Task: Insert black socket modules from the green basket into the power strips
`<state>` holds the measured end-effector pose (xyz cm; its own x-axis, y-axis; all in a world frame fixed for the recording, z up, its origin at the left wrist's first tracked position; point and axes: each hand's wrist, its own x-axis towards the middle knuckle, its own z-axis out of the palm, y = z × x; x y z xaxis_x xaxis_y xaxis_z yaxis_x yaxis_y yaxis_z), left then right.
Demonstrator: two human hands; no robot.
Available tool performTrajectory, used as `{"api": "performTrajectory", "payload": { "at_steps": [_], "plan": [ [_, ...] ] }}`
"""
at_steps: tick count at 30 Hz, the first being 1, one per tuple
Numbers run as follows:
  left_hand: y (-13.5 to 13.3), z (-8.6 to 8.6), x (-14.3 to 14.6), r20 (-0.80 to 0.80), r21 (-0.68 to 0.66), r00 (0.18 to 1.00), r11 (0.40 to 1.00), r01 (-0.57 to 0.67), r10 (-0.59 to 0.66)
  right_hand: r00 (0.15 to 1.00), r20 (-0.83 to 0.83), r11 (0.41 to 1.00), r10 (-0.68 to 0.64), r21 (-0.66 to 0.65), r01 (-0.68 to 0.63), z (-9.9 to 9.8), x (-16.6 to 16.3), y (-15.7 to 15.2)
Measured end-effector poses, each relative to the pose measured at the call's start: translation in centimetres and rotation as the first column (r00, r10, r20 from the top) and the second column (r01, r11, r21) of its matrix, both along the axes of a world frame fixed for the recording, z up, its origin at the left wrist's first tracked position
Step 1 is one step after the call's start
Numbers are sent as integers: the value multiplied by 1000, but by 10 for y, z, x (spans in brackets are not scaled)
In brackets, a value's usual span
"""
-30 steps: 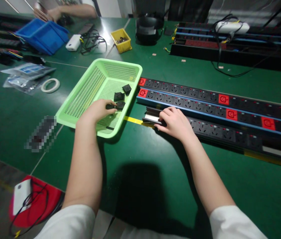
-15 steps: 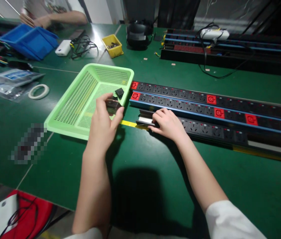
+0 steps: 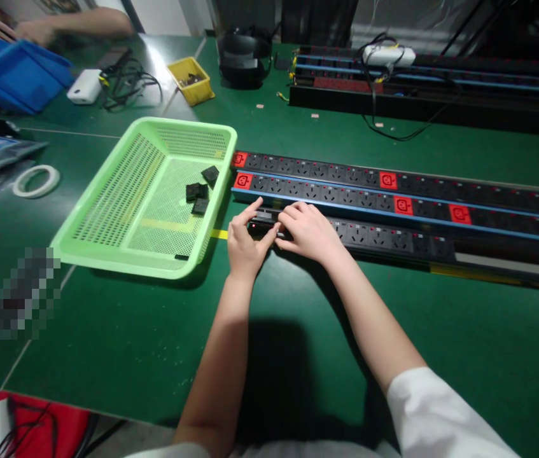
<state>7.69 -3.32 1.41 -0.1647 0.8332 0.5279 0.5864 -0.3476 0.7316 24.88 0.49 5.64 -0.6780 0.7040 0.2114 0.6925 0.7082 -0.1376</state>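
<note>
My left hand (image 3: 244, 247) has its thumb and forefinger spread around a black socket module (image 3: 262, 226) at the left end of the nearest power strip (image 3: 378, 236). A small red spot shows on that module; whether it sits fully inside the strip's channel I cannot tell. Right beside it, my right hand (image 3: 311, 230) rests with curled fingers on the same strip, its fingertips close to my left thumb. Left of my hands stands a light green plastic basket (image 3: 121, 264), with several loose black modules (image 3: 196, 191) in it.
Two longer strips with red sockets (image 3: 322, 186) lie just behind the nearest one. More strips (image 3: 422, 105) with cables are at the back right. A yellow bin (image 3: 197, 95), a blue bin (image 3: 21, 73), a tape roll (image 3: 36, 182) and a co-worker's arm (image 3: 83, 27) are on the left.
My left hand has moved right from above the basket to the nearest strip's end, bringing a black module there. My right hand stays on that strip. The view has shifted slightly.
</note>
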Motion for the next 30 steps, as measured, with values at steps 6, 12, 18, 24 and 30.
{"api": "performTrajectory", "payload": {
  "at_steps": [6, 12, 18, 24, 30],
  "plan": [
    [8, 3, -9, 230, -70, 969, 994, -81, 95, 1000, 6, 1000, 5, -12, -5, 2, 0, 0],
    [26, -18, -23, 359, -216, 918, 972, -96, 171, 1000, 9, 1000, 1, -8, -1, 2, 0, 0],
    [31, -31, -33, 508, -311, 840, 950, -25, 189, 1000, 12, 1000, 2, -15, -2, 2, 0, -1],
    [29, -25, -31, 505, -286, 840, 957, -53, 197, 1000, 22, 1000, 0, -23, 0, 4, -1, -1],
    [32, -23, -29, 495, -258, 844, 963, -82, 205, 1000, 32, 1000, 0, -8, 0, 4, -1, -1]
  ]
}}
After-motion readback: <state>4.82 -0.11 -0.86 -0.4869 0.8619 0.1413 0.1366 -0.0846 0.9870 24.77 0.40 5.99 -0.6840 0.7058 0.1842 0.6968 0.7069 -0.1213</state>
